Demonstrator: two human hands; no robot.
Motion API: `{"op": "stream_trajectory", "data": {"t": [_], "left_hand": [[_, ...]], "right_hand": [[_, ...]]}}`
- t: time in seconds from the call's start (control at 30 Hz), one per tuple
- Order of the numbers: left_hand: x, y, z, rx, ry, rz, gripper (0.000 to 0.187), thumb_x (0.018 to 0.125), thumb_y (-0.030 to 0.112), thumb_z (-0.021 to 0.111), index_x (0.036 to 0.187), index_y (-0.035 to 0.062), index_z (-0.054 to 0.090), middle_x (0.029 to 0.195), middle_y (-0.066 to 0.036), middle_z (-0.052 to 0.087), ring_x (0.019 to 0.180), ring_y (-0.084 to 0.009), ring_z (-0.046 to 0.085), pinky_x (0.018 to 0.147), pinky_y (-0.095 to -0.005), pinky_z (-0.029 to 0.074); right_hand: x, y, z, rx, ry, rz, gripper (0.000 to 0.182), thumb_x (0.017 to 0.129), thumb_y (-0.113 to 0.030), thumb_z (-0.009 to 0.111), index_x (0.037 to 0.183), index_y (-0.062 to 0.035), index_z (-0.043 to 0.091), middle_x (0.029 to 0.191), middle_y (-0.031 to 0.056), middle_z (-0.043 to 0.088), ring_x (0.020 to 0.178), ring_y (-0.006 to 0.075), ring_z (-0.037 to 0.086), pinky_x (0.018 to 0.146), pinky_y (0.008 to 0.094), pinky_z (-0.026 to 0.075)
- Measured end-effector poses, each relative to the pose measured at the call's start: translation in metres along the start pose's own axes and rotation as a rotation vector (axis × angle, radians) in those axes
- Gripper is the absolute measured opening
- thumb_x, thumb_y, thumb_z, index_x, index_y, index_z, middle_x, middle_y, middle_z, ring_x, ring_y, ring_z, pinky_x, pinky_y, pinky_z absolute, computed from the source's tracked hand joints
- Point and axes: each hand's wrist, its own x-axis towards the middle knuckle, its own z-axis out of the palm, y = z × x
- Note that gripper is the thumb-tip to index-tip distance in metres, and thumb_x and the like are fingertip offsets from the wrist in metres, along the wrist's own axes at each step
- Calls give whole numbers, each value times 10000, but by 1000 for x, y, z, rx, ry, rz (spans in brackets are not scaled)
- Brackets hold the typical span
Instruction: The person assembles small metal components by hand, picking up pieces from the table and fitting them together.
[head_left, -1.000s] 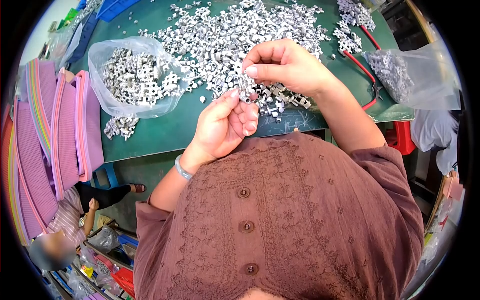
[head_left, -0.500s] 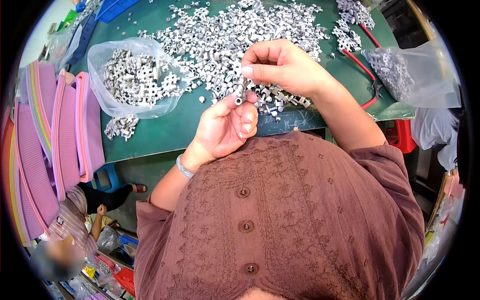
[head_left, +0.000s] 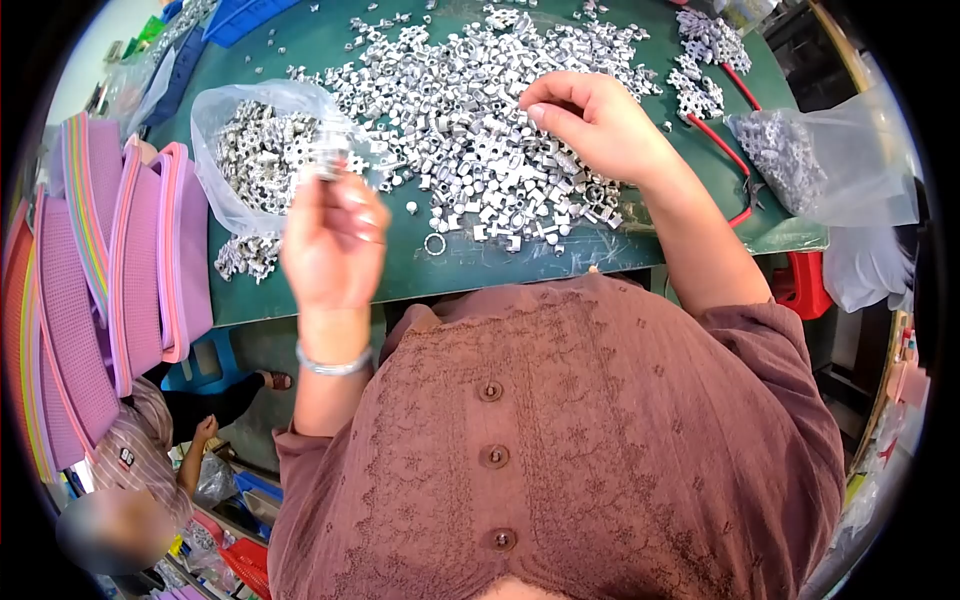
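Note:
My left hand (head_left: 335, 235) is raised at the front of the open plastic bag (head_left: 215, 205). Its thumb and fingers pinch a small cluster of silver metal parts (head_left: 332, 155), smeared by motion. Inside the bag lie many interlocked silver pieces (head_left: 262, 150). My right hand (head_left: 600, 125) hovers at the right side of a wide heap of loose silver metal parts (head_left: 470, 120), thumb and index finger closed together. Whatever is between those fingertips is too small to make out. A small ring (head_left: 434, 244) lies near the table's front edge.
On the green table (head_left: 400, 275), more joined pieces (head_left: 245, 258) sit before the bag. At right are red-handled pliers (head_left: 722, 140) and another plastic bag of parts (head_left: 785, 150). Purple woven bags (head_left: 135, 260) stand at left. A person (head_left: 150, 430) sits at lower left.
My left hand has moved left from the heap to the bag, carrying the silver parts. My right hand has separated from it and shifted slightly right over the heap.

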Motion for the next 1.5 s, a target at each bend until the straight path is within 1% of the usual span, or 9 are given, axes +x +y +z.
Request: {"op": "stream_trajectory", "data": {"t": [0.1,0.27,0.4,0.73,0.83,0.87,1.0,1.23,1.5], "left_hand": [[14,35,-22,154,177,166,268,903,222,381,985,-5,497,798,-71,538,640,-138,489,567,-232,394],[12,33,-9,319,172,69,296,898,221,384,1030,-23,489,899,-118,577,741,-169,563,625,-246,446],[4,7,-2,378,30,-65,264,878,175,429,1045,-14,507,819,-101,591,661,-148,566,572,-232,448],[-6,-40,9,753,8,-224,272,829,95,525,1086,12,494,823,-42,576,644,-83,535,571,-185,412],[-6,-47,14,818,-14,-94,312,813,75,551,1104,2,468,858,-32,553,683,-72,528,579,-177,407],[-7,-49,16,829,-30,-40,322,796,45,568,1098,-3,464,880,-23,529,718,-63,513,604,-173,405],[-5,-57,16,812,-75,144,252,745,1,613,984,2,533,837,-26,520,669,-61,503,588,-177,428],[-6,-48,25,1257,-250,727,150,703,-26,633,845,9,599,796,-66,536,625,-117,502,522,-217,407],[-8,-44,27,1343,-287,817,154,687,-27,646,830,11,603,781,-71,537,623,-146,499,524,-231,398]], "right_hand": [[1,-1,-4,-191,41,-7,147,788,-80,537,906,-3,580,677,1,541,602,53,461,556,207,394],[8,7,1,-535,-9,-359,182,747,-107,564,914,-39,592,841,93,532,811,252,509,727,340,420],[13,11,18,-653,7,-404,177,724,-175,590,872,-84,620,889,73,526,869,265,464,780,364,390],[15,7,20,-481,-47,-347,176,677,-118,623,846,-73,607,884,69,529,881,243,478,760,357,391],[9,-3,17,-5,-143,-127,170,679,-80,623,841,-46,588,816,59,539,769,178,520,677,292,425],[4,-12,15,58,-177,-96,136,710,-11,594,838,-26,549,816,9,512,722,85,485,639,223,400],[-8,-17,18,241,-210,-236,157,710,36,584,856,-14,554,856,26,514,765,91,489,670,223,408],[-16,-15,21,486,-164,-149,136,697,19,609,820,-20,568,812,8,538,747,83,519,666,222,433],[-17,-14,20,511,-189,-211,147,693,30,610,824,-20,566,820,9,541,755,81,520,671,220,431]]}}
